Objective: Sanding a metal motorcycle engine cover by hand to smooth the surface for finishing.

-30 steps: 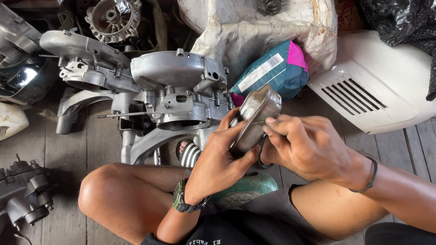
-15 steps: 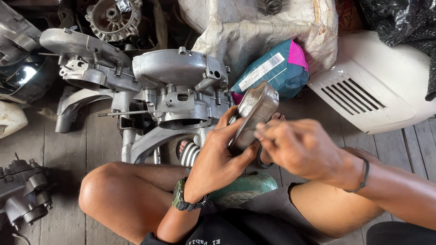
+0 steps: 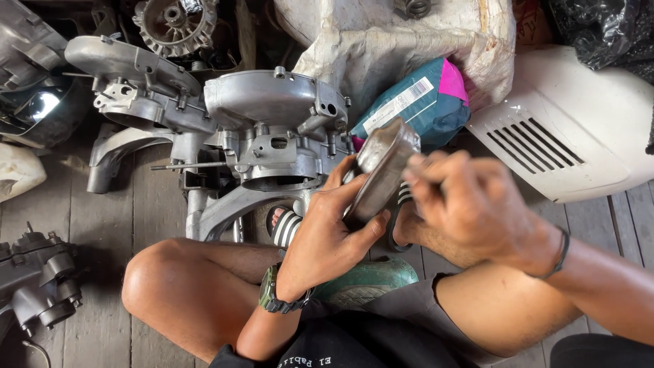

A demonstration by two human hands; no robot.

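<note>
Metal cover plate [image 3: 381,170] gripped in left hand [image 3: 327,238] fingers, right hand [image 3: 477,211] fingers pinching its upper edge, grey engine casing [image 3: 272,129] at ten o'clock on wooden floor [image 3: 102,238].

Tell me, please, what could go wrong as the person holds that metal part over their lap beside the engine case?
The left hand props the flat metal cover from beneath while the right hand, blurred with motion, works at its edge, so it might slip onto the sandalled foot below. The engine case has a thin rod jutting out near the knee, which could scratch.
</note>
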